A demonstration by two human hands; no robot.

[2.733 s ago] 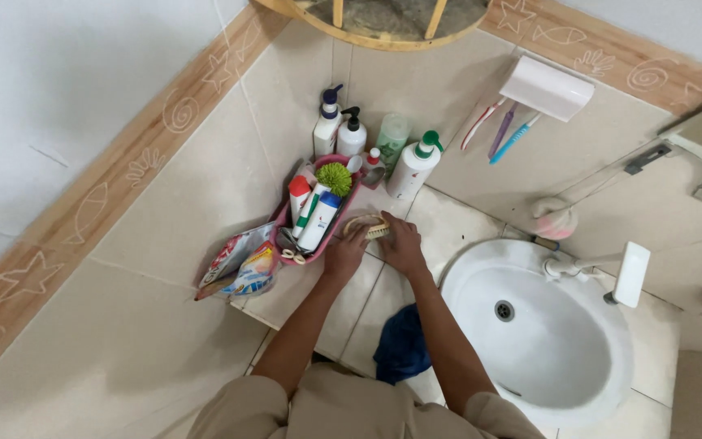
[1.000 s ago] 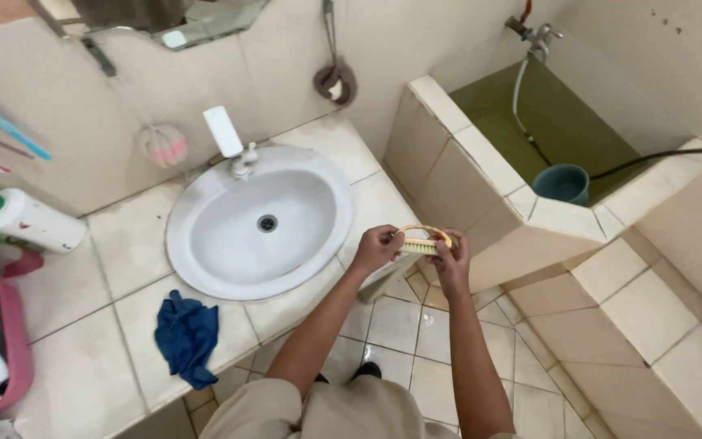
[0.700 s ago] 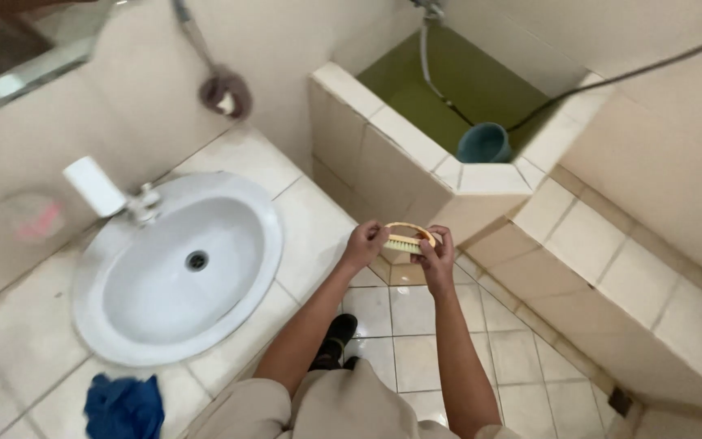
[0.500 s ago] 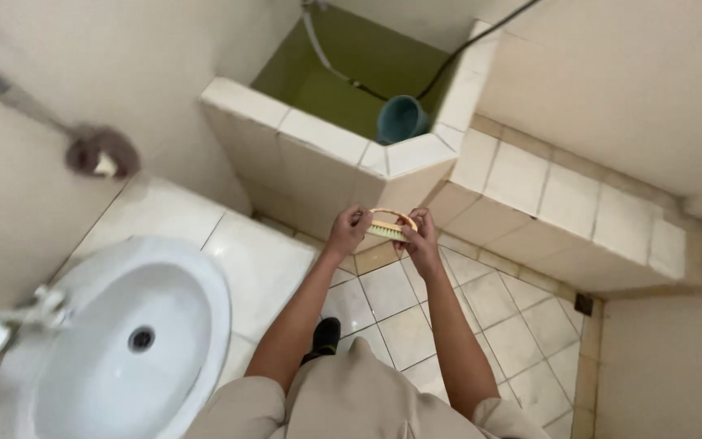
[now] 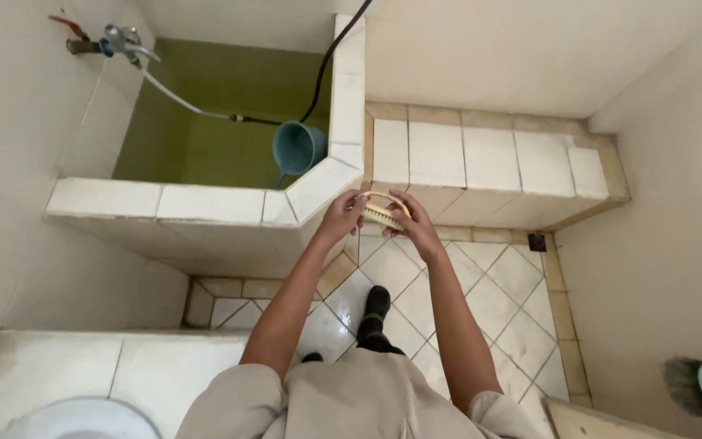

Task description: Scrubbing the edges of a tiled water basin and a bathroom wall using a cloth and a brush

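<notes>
Carried from the sink's side to frame centre, the scrub brush (image 5: 382, 213) sits before the tiled water tank (image 5: 205, 203), pinched at each end by left hand (image 5: 340, 218) and right hand (image 5: 413, 228) fingers. Judged light, stiff; best gripped by its looped handle.

Brush (image 5: 382, 213) in the grip: tan with pale bristles. Beyond it, teal dipper (image 5: 297, 147) (green water); below, cream diamond-set floor tiles (image 5: 513, 284).
</notes>
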